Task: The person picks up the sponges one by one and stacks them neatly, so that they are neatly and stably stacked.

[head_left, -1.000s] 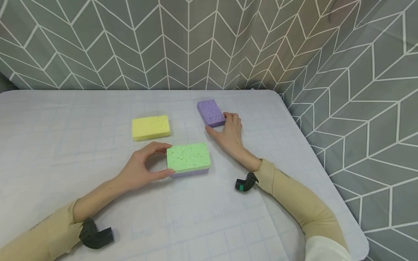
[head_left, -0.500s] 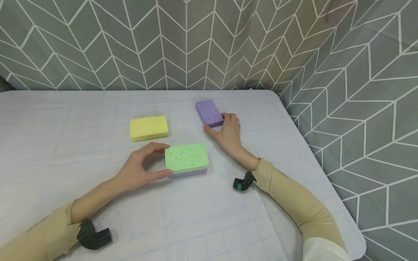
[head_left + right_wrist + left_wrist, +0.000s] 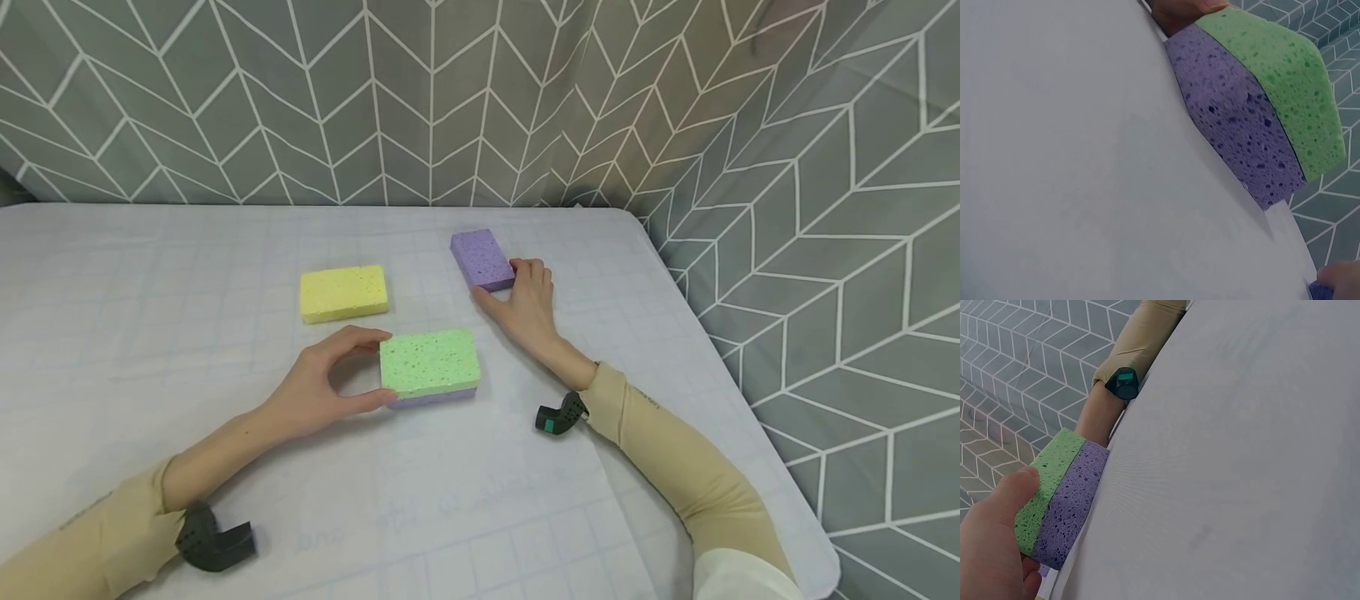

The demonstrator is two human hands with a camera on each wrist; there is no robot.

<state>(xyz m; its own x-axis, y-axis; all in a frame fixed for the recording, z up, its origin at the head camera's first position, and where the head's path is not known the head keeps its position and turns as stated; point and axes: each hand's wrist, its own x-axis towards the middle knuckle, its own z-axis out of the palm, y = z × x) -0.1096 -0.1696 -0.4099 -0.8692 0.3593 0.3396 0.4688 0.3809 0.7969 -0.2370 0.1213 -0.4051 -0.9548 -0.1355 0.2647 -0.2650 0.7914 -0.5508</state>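
In the head view a green sponge (image 3: pixel 429 362) lies squarely on top of a purple sponge (image 3: pixel 432 398), making a two-layer stack on the table. My left hand (image 3: pixel 318 387) grips the stack's left end, thumb at the near side and fingers at the far side. The left wrist view shows that thumb (image 3: pixel 1019 487) against the green sponge (image 3: pixel 1050 469). Farther back, my right hand (image 3: pixel 527 308) holds a second purple sponge (image 3: pixel 482 259) by its near right corner, between thumb and fingers. Only a bit of this sponge (image 3: pixel 1321 290) shows in the right wrist view.
A yellow sponge (image 3: pixel 344 293) lies flat on the table, behind the left hand. The white-covered table (image 3: pixel 150 283) ends at a grey patterned curtain (image 3: pixel 405 108) at the back and right. Black wrist cameras jut from both sleeves, the right one (image 3: pixel 561 415) just right of the stack.
The right thumb has closed in slightly on the purple sponge's near edge. The left hand and the stacked sponges stay in place; the head view shifts slightly.
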